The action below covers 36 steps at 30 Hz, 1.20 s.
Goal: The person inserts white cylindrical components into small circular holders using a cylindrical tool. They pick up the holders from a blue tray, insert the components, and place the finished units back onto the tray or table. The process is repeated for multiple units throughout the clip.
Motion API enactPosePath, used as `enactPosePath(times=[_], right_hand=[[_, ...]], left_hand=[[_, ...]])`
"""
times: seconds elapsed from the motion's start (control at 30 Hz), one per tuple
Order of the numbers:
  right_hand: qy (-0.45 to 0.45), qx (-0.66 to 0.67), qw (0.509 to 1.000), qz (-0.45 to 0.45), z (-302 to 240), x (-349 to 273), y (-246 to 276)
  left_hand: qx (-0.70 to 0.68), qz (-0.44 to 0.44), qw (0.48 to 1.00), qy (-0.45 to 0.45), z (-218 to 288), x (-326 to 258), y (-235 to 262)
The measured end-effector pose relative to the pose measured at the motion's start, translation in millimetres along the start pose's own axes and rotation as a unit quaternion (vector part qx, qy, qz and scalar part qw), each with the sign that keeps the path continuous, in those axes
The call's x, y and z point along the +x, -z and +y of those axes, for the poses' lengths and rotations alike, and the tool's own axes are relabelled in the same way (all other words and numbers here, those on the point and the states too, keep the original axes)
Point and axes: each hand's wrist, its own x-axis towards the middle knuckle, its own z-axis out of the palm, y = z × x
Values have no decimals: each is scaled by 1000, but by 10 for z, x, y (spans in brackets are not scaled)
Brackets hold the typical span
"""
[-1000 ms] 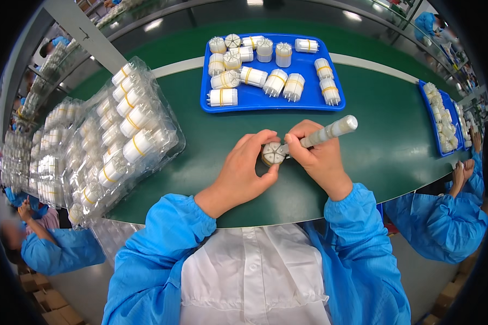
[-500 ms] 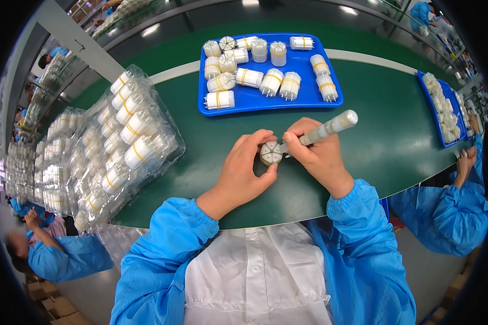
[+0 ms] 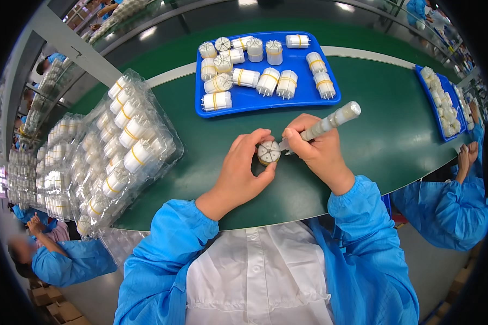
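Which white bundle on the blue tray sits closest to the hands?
The bundle at the tray's near-left corner, lying on its side, alone in front of the other rows on the blue tray.

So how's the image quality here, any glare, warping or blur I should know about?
Head view: strong fisheye, the green table edge bows and the corners go black. Ceiling lights glare off the clear plastic packs on the left. The left hand, right hand and the small white cylinder are sharp; the rim softens.
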Motion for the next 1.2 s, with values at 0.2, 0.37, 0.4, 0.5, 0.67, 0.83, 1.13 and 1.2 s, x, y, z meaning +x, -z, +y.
enactPosePath(times=[0.2,0.37,0.4,0.5,0.67,0.83,1.13,1.2], right_hand=[[-27,-32,999,-19,15,-12,-11],[11,-74,997,-23,25,28,-65],[3,-59,998,-14,51,-1,-58],[-79,18,996,32,-65,-2,15],[-88,36,992,84,-79,14,117],[-43,2,997,65,-87,19,39],[33,-64,996,54,-20,2,5],[8,-55,997,50,-33,2,18]], left_hand=[[-16,-14,1000,-11,-4,23,2],[9,-41,998,38,23,38,51],[-13,-35,999,36,11,30,42],[-53,-7,998,27,80,17,59],[223,172,957,-66,-119,329,347],[461,86,883,27,-549,515,436],[366,97,921,91,-484,749,391],[373,125,917,69,-488,734,432]])
